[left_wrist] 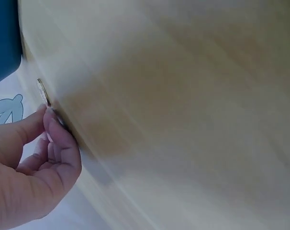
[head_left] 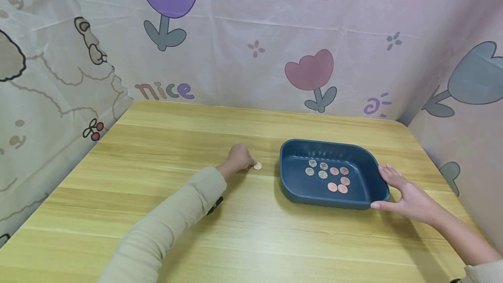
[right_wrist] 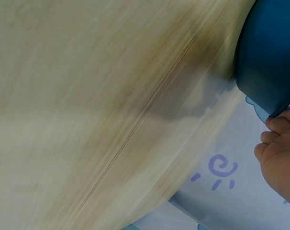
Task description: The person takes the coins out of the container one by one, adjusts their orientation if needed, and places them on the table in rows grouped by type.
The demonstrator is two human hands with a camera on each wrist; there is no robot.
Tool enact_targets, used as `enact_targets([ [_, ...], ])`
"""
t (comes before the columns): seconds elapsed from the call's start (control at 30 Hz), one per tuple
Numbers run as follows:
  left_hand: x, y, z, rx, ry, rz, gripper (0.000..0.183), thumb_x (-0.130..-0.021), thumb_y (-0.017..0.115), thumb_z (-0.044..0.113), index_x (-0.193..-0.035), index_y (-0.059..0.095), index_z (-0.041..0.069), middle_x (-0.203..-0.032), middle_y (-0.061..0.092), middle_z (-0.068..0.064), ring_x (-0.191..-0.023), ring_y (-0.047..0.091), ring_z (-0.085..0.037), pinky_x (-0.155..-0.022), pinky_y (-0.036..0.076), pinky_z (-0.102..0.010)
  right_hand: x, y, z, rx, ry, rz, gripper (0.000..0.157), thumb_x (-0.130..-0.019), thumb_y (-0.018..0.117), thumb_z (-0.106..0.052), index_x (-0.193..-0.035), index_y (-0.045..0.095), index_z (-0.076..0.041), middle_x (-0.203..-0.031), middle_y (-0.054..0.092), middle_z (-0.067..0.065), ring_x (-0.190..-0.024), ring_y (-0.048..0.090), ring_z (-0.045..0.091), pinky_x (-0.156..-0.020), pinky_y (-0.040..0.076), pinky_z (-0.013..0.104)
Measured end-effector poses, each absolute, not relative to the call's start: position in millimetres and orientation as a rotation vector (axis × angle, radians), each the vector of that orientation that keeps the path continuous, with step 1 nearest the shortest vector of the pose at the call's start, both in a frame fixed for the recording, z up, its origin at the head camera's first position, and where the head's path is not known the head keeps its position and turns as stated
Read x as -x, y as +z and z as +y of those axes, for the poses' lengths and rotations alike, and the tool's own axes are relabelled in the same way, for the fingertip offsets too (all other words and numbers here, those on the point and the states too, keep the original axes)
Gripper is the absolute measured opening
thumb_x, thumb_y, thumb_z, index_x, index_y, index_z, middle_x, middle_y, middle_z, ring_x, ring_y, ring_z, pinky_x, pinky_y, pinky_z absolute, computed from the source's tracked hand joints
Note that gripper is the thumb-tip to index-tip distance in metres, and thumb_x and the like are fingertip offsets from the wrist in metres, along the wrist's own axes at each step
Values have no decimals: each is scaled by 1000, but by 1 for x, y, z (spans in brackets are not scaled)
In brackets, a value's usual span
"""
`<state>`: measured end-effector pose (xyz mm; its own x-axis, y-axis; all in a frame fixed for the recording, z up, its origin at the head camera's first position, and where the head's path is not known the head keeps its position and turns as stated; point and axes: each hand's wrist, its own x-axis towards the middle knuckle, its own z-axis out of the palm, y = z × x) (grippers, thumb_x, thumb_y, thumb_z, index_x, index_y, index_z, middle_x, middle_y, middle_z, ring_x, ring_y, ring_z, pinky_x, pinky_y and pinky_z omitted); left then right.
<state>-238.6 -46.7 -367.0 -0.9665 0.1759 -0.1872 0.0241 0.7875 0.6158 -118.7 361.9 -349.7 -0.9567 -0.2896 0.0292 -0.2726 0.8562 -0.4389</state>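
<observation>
My left hand pinches a small round coin between thumb and fingertips, low over the table left of the tray. In the left wrist view the coin shows nearly edge-on, gripped at its lower end. A dark blue rectangular tray sits on the table to the right, with several pale coins and several copper-coloured coins lying flat inside. At the tray's right end rests my right hand, its fingers on the rim and its thumb apart near the front corner.
The light wooden table reaches back to a printed cloth that hangs behind and at both sides. The tray's raised wall stands just right of my left hand. A dark strap shows below the left sleeve.
</observation>
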Motion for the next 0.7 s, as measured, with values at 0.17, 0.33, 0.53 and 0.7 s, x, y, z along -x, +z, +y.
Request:
enact_targets([
  [0.17,239,-367,-49,-164,1071,2726,35,-85,66,12,-53,58,2,-64,68,-13,-40,39,-6,-44,35,-14,118,-351,363,454,-700,2995,100,-74,76,-33,-146,17,2,-149,12,32,-138,7,48,-98,14,73],
  [0.33,238,-360,-48,-231,1235,2733,23,-88,63,13,-71,64,-2,-74,68,-16,-50,50,-9,-50,42,-15,119,-351,363,453,-702,2997,100,-73,76,-33,-145,17,3,-149,13,32,-139,6,47,-99,13,72],
  [0.53,233,-346,-35,-240,1395,2752,16,-87,65,13,-81,66,-2,-82,69,-17,-67,66,-23,-64,52,-22,119,-350,362,449,-683,3006,100,-73,77,-34,-145,18,3,-149,13,32,-138,8,48,-97,16,73],
  [0.7,226,-333,-16,-314,1483,2777,14,-86,66,12,-82,68,-1,-77,69,-14,-58,57,-14,-57,47,-19,119,-350,362,476,-669,3020,100,-72,77,-34,-144,20,4,-148,14,32,-140,7,45,-97,17,73],
])
